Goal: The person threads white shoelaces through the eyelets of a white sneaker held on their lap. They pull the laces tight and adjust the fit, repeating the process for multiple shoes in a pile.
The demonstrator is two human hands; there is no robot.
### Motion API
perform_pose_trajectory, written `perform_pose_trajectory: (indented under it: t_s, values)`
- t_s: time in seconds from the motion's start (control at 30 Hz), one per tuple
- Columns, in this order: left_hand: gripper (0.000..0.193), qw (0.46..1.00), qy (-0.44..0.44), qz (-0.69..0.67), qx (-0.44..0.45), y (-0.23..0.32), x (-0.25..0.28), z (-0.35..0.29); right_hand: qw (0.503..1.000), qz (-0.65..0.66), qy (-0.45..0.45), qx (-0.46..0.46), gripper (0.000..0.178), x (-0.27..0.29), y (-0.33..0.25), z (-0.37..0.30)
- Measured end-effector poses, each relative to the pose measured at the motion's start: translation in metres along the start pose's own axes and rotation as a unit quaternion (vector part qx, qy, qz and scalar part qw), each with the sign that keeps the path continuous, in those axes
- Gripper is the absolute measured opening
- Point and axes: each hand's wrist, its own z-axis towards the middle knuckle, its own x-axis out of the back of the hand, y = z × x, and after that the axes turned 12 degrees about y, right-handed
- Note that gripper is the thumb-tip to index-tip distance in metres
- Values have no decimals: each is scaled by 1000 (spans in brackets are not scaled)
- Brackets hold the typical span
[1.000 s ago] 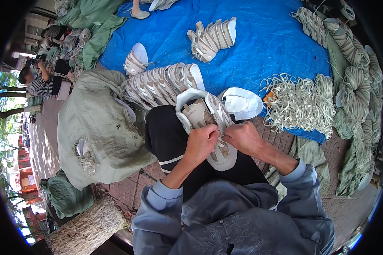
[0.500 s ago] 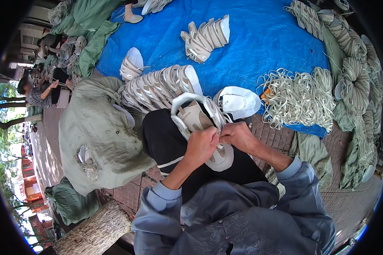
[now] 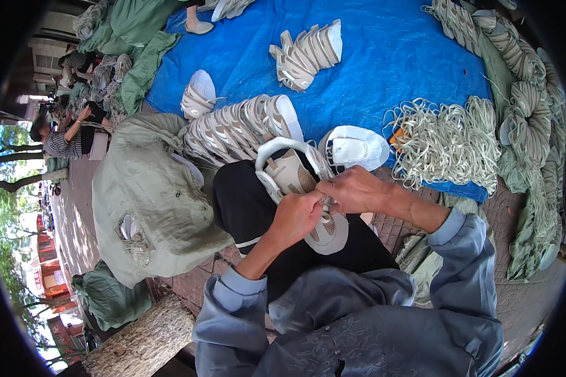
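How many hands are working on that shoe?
2: the left hand on the left of the shoe upper, the right hand on its right. None seems hidden.

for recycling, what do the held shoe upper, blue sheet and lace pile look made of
Shoe upper: brown parts likely mesh, dotted texture; pale panels smooth, perhaps synthetic leather.
Blue sheet: probably plastic, glossy creases.
Lace pile: likely textile, limp, flat, matte strands.

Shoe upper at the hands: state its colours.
The shoe upper is off-white and beige, with tan mesh patches; the head view shows it best.
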Motion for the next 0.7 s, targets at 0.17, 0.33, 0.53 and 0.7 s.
perform_pose_trajectory:
  t_s: [0.17, 0.33, 0.53, 0.7]
  values:
    - [10, 997, 12, 73, -4, 1, -2, 4, 991, -77, 18, 106, 11, 2, 3, 0]
    - [10, 982, -54, 180, -37, 0, -1, 16, 984, -80, 106, 118, 10, -8, 4, -4]
    - [17, 953, -192, 207, -106, -4, 9, 44, 985, -61, 142, 74, 10, -12, 3, -6]
    - [12, 973, -173, 148, -43, 0, 13, 43, 988, -89, 99, 81, 8, -8, 2, -4]
